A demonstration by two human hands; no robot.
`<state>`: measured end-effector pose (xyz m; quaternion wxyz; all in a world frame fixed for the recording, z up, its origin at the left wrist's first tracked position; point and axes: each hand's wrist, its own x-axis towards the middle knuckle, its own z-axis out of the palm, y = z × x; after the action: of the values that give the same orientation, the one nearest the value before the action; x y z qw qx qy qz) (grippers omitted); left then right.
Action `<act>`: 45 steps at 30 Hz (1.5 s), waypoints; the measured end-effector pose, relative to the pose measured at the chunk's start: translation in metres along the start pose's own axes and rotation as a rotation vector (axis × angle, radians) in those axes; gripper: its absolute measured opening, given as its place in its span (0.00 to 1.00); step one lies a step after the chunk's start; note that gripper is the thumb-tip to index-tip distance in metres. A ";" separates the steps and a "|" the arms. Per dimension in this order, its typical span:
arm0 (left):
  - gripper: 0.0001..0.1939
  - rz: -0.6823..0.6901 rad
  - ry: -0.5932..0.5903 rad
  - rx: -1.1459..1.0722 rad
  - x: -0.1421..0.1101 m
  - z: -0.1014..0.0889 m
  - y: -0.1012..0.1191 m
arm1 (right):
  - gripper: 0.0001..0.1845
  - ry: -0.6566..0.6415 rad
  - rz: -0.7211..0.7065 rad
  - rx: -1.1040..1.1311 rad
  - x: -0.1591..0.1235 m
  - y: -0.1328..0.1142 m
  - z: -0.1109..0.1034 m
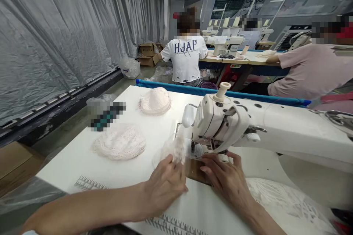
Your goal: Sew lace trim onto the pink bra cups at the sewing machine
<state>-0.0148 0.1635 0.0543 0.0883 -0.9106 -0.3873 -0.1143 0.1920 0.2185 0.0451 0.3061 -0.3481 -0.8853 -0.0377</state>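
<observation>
Head view is showing a white worktop (82, 161) with two pale pink lace piles lying on it at the left — one nearer pile (120, 142) and one farther pile (155, 101) — well apart from the hands. Moving right, the left hand (162, 185) is resting palm down with its fingers curled and pinching the near edge of a small white lace piece (175, 148). That lace piece is looking thin, frilly and half see-through; its long axis is running from the left hand up and away toward the needle area, where its far end is sitting just beside the presser foot. Further right, the right hand (227, 176) is lying flat with fingers spread and pressing on the brown plate (194, 170) under the head of the white sewing machine (234, 125) — whether it is touching the lace is hard to tell. More white lace fabric (286, 202) is spreading at the far right.
</observation>
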 end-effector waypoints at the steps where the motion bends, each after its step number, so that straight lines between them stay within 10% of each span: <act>1: 0.12 0.012 -0.030 -0.093 -0.007 -0.008 0.004 | 0.20 -0.011 0.002 0.012 -0.001 0.000 0.001; 7: 0.11 -0.301 0.030 -0.350 -0.016 -0.037 -0.011 | 0.25 -0.169 -0.037 0.079 -0.005 -0.005 0.007; 13: 0.28 -0.390 -0.248 -0.501 0.011 -0.018 -0.025 | 0.24 -0.312 0.061 0.173 -0.008 -0.025 -0.001; 18: 0.11 -0.531 -0.284 -0.709 0.007 -0.024 -0.009 | 0.17 -0.252 0.241 0.132 -0.010 -0.041 0.002; 28: 0.20 -0.693 -0.363 -1.611 -0.070 -0.069 0.037 | 0.21 -0.668 0.563 1.365 -0.024 -0.098 -0.045; 45: 0.22 -0.821 -0.352 -1.678 -0.118 -0.034 0.094 | 0.20 -0.807 0.621 1.300 -0.097 -0.143 -0.047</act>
<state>-0.0309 0.0095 0.0478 -0.7012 -0.4738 -0.4764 -0.2386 0.1799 0.0394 0.0487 0.1012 -0.3170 -0.6358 0.6964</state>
